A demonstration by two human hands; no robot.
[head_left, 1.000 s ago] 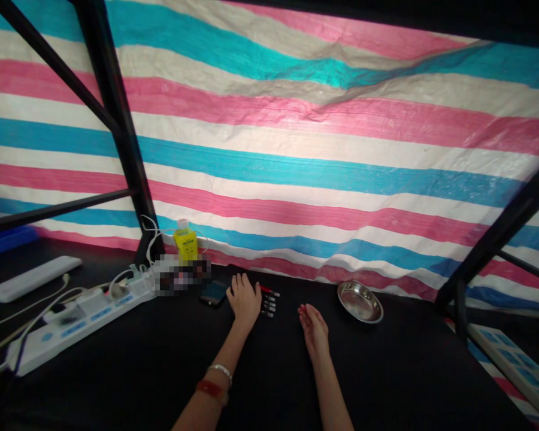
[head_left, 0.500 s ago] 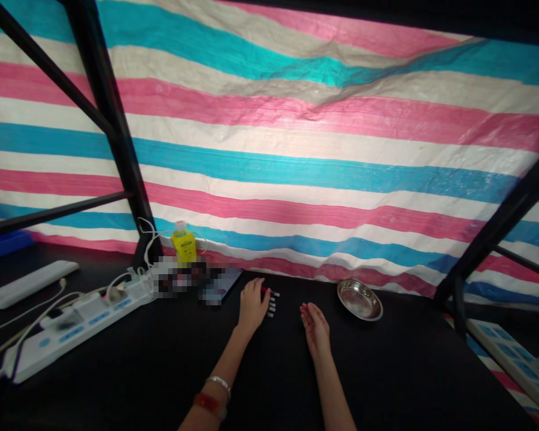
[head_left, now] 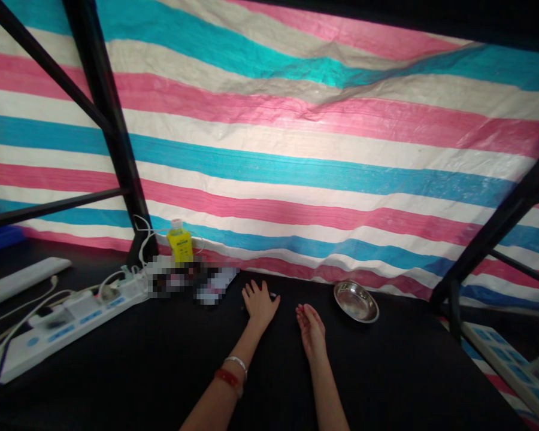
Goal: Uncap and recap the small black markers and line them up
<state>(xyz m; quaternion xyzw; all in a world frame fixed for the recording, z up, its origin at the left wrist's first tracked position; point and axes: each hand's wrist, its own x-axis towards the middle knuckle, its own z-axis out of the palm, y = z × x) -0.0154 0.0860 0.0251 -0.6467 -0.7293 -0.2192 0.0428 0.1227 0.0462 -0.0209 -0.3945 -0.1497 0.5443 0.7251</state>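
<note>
My left hand [head_left: 260, 304] lies palm down on the black table with its fingers spread, covering most of a row of small dark pieces. One small piece [head_left: 273, 295] with a pale end peeks out beside my index finger and thumb; its kind is too small to make out. To the right, my right hand [head_left: 312, 329] rests on its edge, palm turned toward the left, fingers loosely curved and apart from the thumb. Nothing visible is held in it. A shallow round metal dish [head_left: 356, 302] stands just beyond it on the right.
Left of my hands lie a phone-like flat item [head_left: 218, 284], partly blurred, and a yellow bottle [head_left: 180, 242]. A white power strip [head_left: 67, 329] with plugs and cables runs along the left. Black metal posts [head_left: 117, 143] and a striped sheet [head_left: 296, 161] stand behind.
My left hand has spread its fingers and moved slightly right, over the row of small pieces that was showing beside it. My right hand has barely moved.
</note>
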